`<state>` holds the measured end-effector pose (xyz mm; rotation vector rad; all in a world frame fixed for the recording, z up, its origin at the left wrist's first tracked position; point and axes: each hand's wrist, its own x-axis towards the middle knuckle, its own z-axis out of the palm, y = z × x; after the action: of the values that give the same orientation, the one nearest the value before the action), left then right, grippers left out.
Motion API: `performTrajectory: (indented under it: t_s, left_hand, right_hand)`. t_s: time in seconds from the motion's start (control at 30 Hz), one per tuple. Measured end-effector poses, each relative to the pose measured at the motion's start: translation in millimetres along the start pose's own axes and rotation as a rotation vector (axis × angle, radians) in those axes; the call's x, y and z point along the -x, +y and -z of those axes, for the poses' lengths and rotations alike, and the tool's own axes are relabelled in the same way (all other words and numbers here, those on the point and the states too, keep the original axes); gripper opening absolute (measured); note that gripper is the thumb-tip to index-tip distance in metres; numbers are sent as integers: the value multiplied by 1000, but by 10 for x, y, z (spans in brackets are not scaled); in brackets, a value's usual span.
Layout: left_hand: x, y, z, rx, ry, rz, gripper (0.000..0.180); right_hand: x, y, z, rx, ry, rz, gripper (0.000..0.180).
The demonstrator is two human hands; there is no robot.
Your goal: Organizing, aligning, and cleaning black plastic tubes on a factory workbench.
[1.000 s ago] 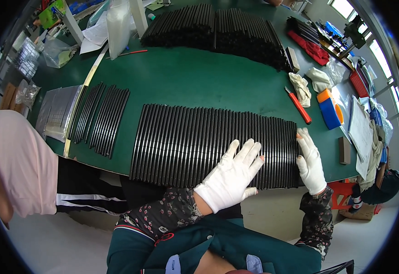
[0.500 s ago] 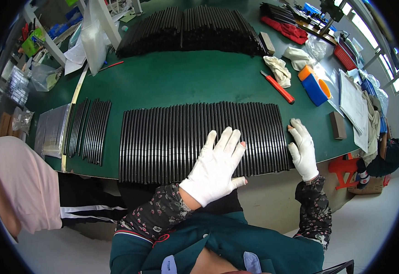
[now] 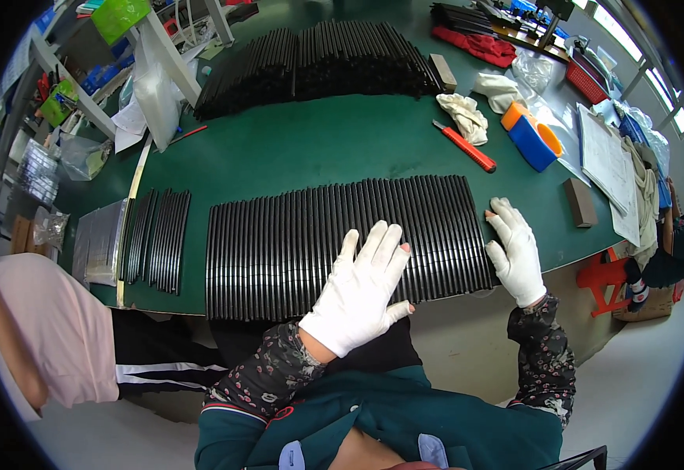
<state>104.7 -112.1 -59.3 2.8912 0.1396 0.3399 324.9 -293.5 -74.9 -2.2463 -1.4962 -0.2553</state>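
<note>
A wide row of thin black rods (image 3: 279,247) lies side by side at the near edge of the green table. My left hand (image 3: 358,291), in a white glove with bare fingertips showing, rests flat across the row right of its middle, fingers spread. At the row's right end is my right hand (image 3: 521,254), gloved the same way. Its thumb and fingers are apart, close beside the last rod; whether they touch it I cannot tell. A smaller group of black rods (image 3: 168,243) lies to the left of the row.
Behind stands a large pile of black rods (image 3: 342,55). Toward the right are a red utility knife (image 3: 467,149), a blue and orange holder (image 3: 535,145), a cloth glove (image 3: 463,117) and a brown block (image 3: 579,202). A person in pink (image 3: 52,321) sits at left.
The whole view has tilted and shifted slightly. Both hands keep nearly the same place against the row of rods.
</note>
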Motion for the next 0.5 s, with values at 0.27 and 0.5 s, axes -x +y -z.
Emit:
performTrajectory:
  t_s: [0.27, 0.5]
  left_hand:
    - [-161, 268, -135, 121, -22, -161, 78]
    - [-230, 349, -214, 108, -34, -160, 76]
  right_hand:
    - [-8, 39, -43, -104, 63, 37, 37]
    - [7, 26, -56, -82, 43, 32, 39]
